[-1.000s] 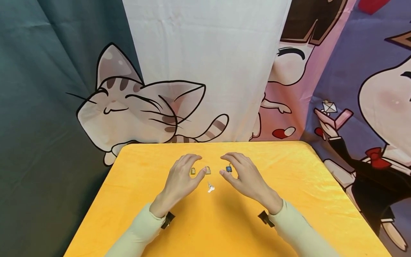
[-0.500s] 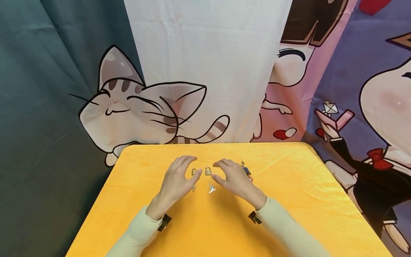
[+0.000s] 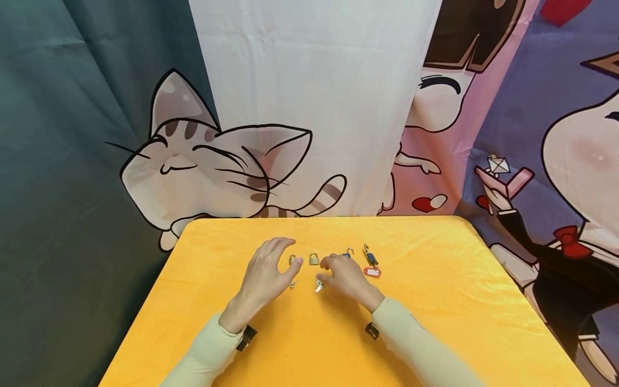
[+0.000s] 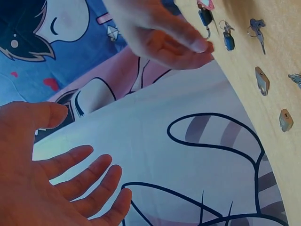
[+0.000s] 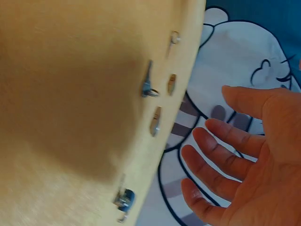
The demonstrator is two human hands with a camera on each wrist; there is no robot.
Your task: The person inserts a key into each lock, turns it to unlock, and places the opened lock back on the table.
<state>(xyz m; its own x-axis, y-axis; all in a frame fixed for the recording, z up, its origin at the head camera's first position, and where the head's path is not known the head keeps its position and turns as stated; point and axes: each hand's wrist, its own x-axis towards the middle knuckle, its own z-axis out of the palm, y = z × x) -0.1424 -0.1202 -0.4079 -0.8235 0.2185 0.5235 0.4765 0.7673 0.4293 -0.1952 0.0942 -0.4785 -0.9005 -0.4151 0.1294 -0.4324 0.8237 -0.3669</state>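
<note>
Bench (image 3: 304, 355) under a yellow cloth fills the lower half of the head view; small hardware set out across its middle. Someone at it with two bare hands.

Left grip (image 3: 266, 274), left of centre: fingers apart and softly bent, holding nothing. Past its thumb, a small brass padlock (image 3: 292, 259); a little lower in the frame, a small silver key on a ring (image 3: 293, 284).

Right grip (image 3: 345, 277), right of centre: spread as well, nothing pinched that I can make out. A bunch of silver metal keys (image 3: 318, 288) lies on the cloth by the thumb tip, lower centre of the frame. Contact? Cannot tell. The right wrist view suggests the palm hangs clear of the cloth.

Between the hands, a larger brass padlock (image 3: 314, 259), shackle toward the top of the frame. A blue-bodied padlock (image 4: 228, 42) is partly hidden behind the right grip in the head view, shackle standing open. Farther right, a dark blue padlock (image 3: 371, 258) with a red tag (image 3: 373, 272).

Step in hand, by my reading: a reach around the silver keys. Best done low and slow, thumb and forefinger at the broad heads, lifting straight so the cloth doesn't drag. Knuckles could nudge the blue padlock; worth keeping them high.
</note>
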